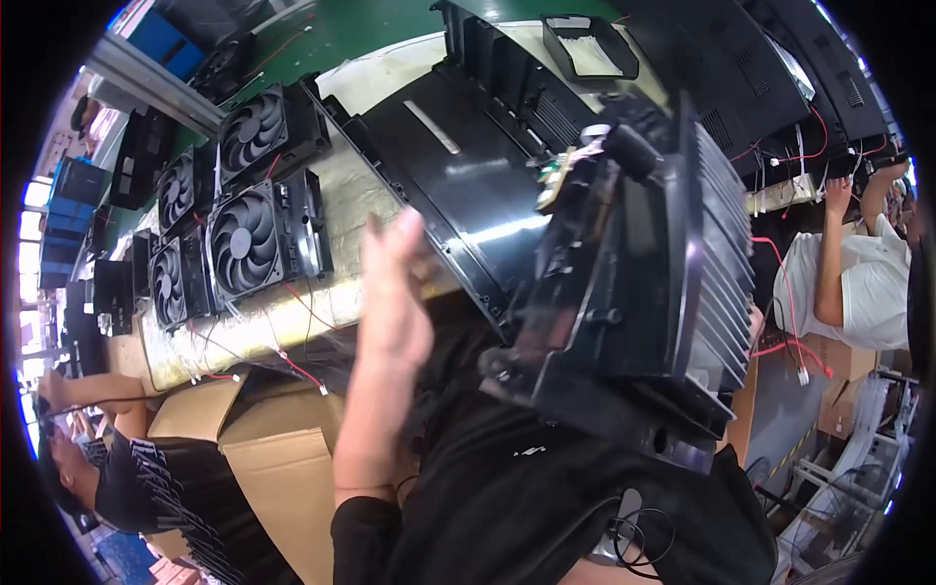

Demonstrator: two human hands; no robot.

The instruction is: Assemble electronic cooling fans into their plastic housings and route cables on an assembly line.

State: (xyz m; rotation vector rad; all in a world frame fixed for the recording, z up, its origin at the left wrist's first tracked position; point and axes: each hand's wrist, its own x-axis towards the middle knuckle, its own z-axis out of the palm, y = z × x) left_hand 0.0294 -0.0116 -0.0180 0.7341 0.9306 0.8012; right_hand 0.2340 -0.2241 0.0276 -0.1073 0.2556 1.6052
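A large black plastic housing [624, 322] with a ribbed, vented side [717, 263] is held up tilted in front of my chest. My right hand [757, 324] grips its right edge; only a bit of that hand shows, the rest being hidden behind the housing. Near the housing's upper left, a small circuit board [556, 183] is visible. Red wires [780, 258] with small connectors hang at the right of the housing. My left hand [395, 268] is raised, slightly blurred, thumb and fingers apart with nothing in them. Beyond it lies a wide, glossy black panel [429, 146] on the bench.
Several black fans in frames [244, 244] stand left on the wrapped bench surface [341, 185], their wires over its front edge. A black tray [590, 49] sits at the back. An opened cardboard box [278, 478] is near left. Co-workers are left [146, 478] and right [858, 283].
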